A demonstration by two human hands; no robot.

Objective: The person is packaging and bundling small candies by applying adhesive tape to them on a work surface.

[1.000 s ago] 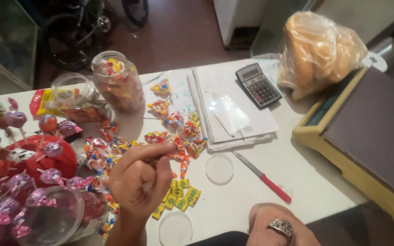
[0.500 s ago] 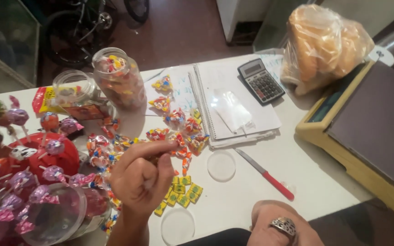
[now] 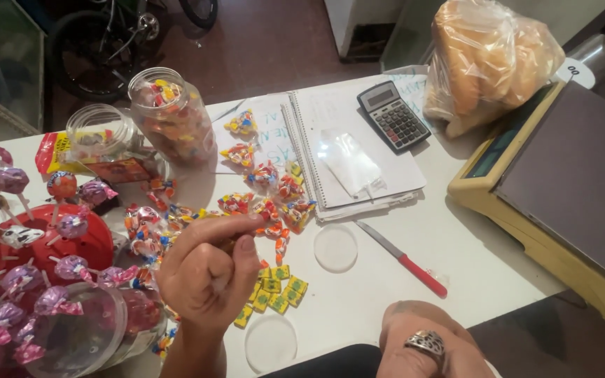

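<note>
We see the left hand (image 3: pixel 208 273) raised above the sweets (image 3: pixel 274 203) strewn on the surface (image 3: pixel 456 245), its grip pinched together, perhaps on one, while the right hand (image 3: pixel 421 343) rests closed at the edge

calculator (image 3: pixel 393 115): far, on the spiral notebook (image 3: pixel 344 126)
knife (image 3: pixel 402 257): red handle, near right of the round clear lid (image 3: pixel 335 248)
bread bag (image 3: pixel 488 59): far right
scale (image 3: pixel 561 189): right counter (image 3: pixel 456 231) edge
lollipop stand (image 3: pixel 50 245): left
</note>
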